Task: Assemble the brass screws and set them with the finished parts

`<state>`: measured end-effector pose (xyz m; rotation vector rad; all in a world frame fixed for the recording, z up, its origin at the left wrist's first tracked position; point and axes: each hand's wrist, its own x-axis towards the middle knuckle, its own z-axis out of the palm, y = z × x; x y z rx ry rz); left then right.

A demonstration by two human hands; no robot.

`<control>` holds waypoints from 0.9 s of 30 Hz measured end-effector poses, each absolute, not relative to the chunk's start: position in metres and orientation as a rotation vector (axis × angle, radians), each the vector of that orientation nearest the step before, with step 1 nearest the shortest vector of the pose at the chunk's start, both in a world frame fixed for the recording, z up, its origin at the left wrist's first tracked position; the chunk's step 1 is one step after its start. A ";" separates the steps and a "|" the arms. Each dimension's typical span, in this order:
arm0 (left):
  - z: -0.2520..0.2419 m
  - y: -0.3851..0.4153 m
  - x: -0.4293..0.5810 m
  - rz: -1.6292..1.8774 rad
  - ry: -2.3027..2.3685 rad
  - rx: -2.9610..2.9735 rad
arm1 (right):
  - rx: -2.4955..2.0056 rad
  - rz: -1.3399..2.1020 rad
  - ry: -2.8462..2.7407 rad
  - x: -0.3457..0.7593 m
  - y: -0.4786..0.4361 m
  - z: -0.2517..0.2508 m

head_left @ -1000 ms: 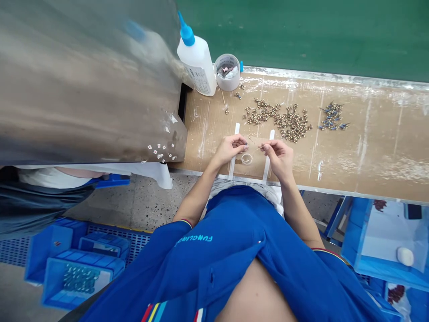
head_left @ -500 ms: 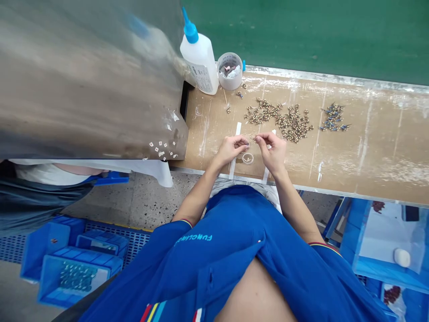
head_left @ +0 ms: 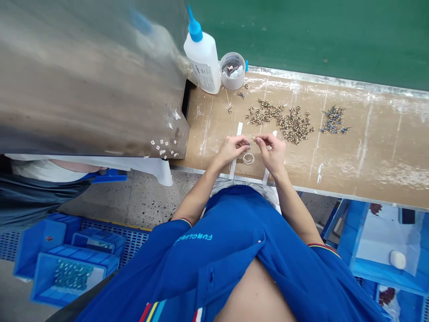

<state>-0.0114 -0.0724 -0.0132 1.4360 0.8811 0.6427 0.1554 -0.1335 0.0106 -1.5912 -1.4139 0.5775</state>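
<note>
My left hand (head_left: 234,148) is closed in a pinch above the cardboard-covered bench (head_left: 375,156); a tiny dark bit shows at its fingertips, too small to name. Facing it, my right hand (head_left: 272,150) pinches a small brassy piece at the thumb and forefinger. The fingertips of both hands are close together but apart. Just below them on the bench lies a small clear round ring or lid (head_left: 248,158). Beyond my right hand spreads a pile of small brass-coloured metal parts (head_left: 296,125). Further right sits a smaller heap of similar parts with blue bits (head_left: 334,120).
A white bottle with a blue nozzle (head_left: 203,62) and a tape roll holding scraps (head_left: 233,71) stand at the back left. A metal cabinet (head_left: 100,89) borders the left side. Blue bins (head_left: 73,277) are on the floor. Another person's clothed body (head_left: 36,197) is at left.
The view has shifted slightly. Both hands keep nearly the same pinched pose and place over the bench; the piles look unchanged.
</note>
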 end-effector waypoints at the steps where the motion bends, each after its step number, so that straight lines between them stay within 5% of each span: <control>1: -0.013 -0.072 -0.011 0.645 0.880 1.437 | -1.590 0.575 -1.421 0.155 -0.133 0.011; 27: -0.012 -0.072 -0.014 0.655 0.821 1.455 | -1.472 0.786 -1.287 0.163 -0.151 0.019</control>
